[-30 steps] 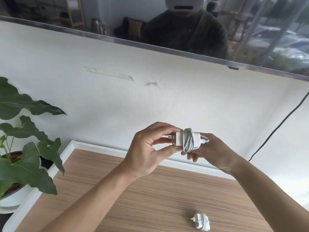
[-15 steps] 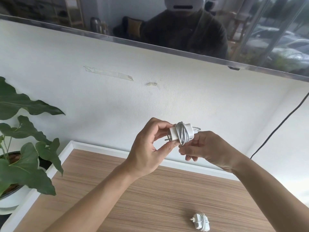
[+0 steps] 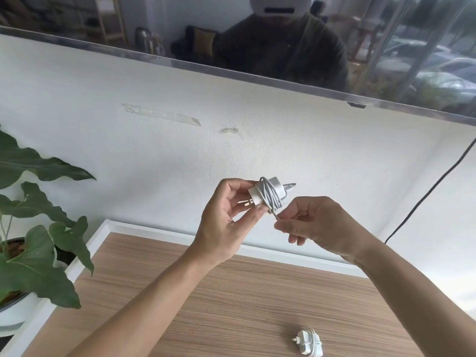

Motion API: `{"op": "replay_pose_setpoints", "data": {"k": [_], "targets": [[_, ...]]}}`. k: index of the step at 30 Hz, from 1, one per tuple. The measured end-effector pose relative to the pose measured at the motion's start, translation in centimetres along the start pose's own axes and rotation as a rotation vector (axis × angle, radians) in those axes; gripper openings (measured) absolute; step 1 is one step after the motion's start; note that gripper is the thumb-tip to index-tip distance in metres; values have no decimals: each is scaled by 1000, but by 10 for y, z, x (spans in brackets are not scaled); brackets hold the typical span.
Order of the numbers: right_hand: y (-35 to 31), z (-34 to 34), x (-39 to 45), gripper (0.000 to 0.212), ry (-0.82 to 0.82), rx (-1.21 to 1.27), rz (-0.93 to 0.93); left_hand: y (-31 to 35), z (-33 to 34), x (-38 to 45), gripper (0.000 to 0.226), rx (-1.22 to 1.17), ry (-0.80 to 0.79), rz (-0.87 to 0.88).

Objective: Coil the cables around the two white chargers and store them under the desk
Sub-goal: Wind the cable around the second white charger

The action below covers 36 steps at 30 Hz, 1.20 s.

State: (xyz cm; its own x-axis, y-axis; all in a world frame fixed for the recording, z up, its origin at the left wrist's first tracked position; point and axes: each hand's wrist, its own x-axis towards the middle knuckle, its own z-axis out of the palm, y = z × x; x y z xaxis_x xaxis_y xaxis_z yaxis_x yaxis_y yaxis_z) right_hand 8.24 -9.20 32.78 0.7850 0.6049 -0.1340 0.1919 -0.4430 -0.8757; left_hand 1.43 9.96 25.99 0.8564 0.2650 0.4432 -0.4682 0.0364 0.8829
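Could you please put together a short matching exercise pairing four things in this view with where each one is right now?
Things:
1. White charger wrapped in grey-white cable
2. Second white charger with coiled cable
3. Loose end of the cable
4. Green broad-leaved potted plant

Places:
A. Beside the left edge of the desk
B. Pinched in the right hand
C. Lying on the wood-grain desk top
D. Held up in the left hand

Pairs: 1-D, 2-C, 3-B, 4-A
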Motion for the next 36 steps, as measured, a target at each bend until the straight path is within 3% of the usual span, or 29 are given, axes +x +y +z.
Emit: {"op": "replay_pose_setpoints", "data": {"k": [5,11,15,20,25,28,32,36], "targets": [[-3,1,-3,9,96,-95,-96,-6,-3,3,73,38,21,-134],[-5,3,-3,17,102,-71,-212,-1,-4,10,46,-293,-16,-361],[-4,1,-1,23,102,-6,-252,2,-6,14,41,-433,58,-450],[-3,-1,-1,22,83,-50,-324,5,-7,15,52,-543,102,-547],[-4,-7,-1,13,32,-127,-447,10,-9,14,23,-519,88,-601],[-5,-8,1,23,12,-142,-475,9,-10,13,26,-474,77,-630],[-7,-3,3,32,47,-443,-612,5,-10,13,26,-467,87,-647],[-12,3,1,20,113,-429,-564,5,-13,13,30,-444,102,-655]]}}
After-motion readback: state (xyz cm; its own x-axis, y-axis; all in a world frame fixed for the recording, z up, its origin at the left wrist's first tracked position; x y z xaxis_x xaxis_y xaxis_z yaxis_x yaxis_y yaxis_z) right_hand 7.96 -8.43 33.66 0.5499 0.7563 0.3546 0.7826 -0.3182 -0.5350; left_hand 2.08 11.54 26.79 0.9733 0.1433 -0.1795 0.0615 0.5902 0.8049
